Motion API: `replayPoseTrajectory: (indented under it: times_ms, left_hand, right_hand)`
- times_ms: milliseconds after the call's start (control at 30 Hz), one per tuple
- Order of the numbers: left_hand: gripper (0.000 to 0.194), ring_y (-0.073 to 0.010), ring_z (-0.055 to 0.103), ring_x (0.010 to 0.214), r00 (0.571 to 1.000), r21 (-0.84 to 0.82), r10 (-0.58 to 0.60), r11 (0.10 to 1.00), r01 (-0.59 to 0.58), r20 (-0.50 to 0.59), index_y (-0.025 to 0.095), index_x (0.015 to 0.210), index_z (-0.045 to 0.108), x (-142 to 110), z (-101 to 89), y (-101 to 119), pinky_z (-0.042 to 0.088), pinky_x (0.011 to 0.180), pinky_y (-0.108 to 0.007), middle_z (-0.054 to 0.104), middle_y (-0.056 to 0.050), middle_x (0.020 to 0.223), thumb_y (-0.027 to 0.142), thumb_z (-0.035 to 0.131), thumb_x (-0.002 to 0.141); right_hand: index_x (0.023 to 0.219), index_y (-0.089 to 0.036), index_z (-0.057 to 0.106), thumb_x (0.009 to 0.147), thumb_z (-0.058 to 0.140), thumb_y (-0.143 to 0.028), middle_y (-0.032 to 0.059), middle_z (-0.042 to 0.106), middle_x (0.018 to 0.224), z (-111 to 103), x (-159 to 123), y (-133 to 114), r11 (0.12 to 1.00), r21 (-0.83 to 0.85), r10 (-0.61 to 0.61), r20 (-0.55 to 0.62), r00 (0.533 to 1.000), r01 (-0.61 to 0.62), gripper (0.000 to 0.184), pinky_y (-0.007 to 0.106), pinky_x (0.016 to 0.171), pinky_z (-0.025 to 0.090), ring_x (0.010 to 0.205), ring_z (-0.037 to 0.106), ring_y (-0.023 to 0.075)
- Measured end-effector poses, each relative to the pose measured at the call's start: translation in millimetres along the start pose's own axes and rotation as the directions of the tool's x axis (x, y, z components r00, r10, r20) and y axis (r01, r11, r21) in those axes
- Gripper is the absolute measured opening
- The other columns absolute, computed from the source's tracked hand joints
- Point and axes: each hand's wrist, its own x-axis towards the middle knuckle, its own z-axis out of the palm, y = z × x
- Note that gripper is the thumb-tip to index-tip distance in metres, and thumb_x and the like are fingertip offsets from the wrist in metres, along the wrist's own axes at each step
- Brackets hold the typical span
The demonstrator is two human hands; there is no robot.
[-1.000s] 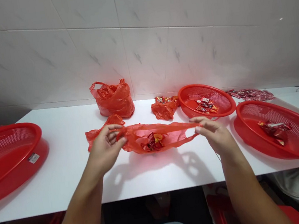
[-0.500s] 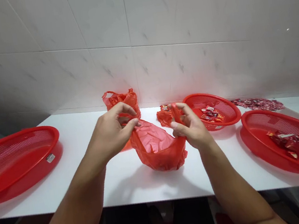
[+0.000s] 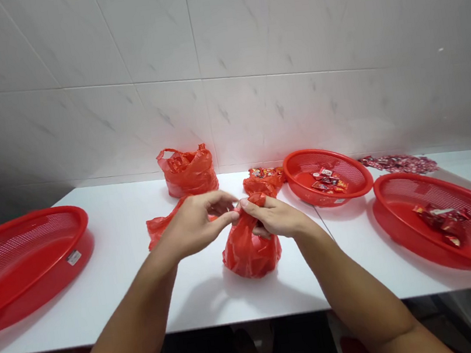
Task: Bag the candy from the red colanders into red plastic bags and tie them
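Red plastic carrier bag point(image 3: 251, 254), bulging and closed up, stands at centre on the white table point(image 3: 125, 299), its top gathered into a neck; right hand point(image 3: 272, 218) grips that neck, left hand point(image 3: 196, 226) pinches it at the fingertips, and no finished knot can be made out. Second filled bag point(image 3: 188, 172) stands far. Wrapped sweets point(image 3: 328, 180) lie in the far red basket point(image 3: 324, 149); more wrapped sweets point(image 3: 441, 223) lie in the right red basket point(image 3: 414, 185).
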Motion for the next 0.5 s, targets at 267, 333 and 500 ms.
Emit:
replayPoseTrajectory:
  times_ms: [267,333,500]
  left_hand:
    - [0.034,-0.0251,0.069,0.117,0.991,-0.248,0.086,0.963,-0.109,-0.102,0.024,0.117,0.072,-34.1,38.0,-19.7,0.056,0.103,-0.039,0.074,-0.008,0.123,0.033,0.084,0.087]
    - [0.079,-0.0294,0.062,0.132,0.996,-0.349,0.077,0.933,-0.09,-0.049,0.029,0.146,0.056,-33.8,48.7,-26.2,0.054,0.108,-0.042,0.063,-0.012,0.145,0.033,0.092,0.076]
    - [0.036,-0.0254,0.071,0.107,0.99,-0.391,-0.017,0.918,0.07,0.138,0.024,0.13,0.071,-28.3,59.8,-38.6,0.058,0.093,-0.038,0.075,-0.009,0.119,0.03,0.071,0.094]
  right_hand:
    - [0.098,-0.018,0.067,0.102,0.054,-0.068,-0.0022,0.062,0.062,-3.6,3.3,6.4,0.986,0.161,-0.038,-0.088,0.995,0.052,0.052,0.022,0.052,0.041,0.048,0.05,0.0086]
    - [0.083,-0.016,0.07,0.098,0.067,-0.059,0.0014,0.067,0.069,-6.4,-1.8,3.7,0.989,0.097,-0.111,-0.022,0.994,0.113,0.046,0.023,0.055,0.044,0.052,0.051,0.008]
    - [0.094,-0.021,0.082,0.093,0.075,-0.024,0.0044,0.078,0.088,-12.4,-19.0,5.8,0.867,-0.378,-0.358,-0.018,0.934,0.325,0.008,0.025,0.068,0.056,0.073,0.071,0.0143]
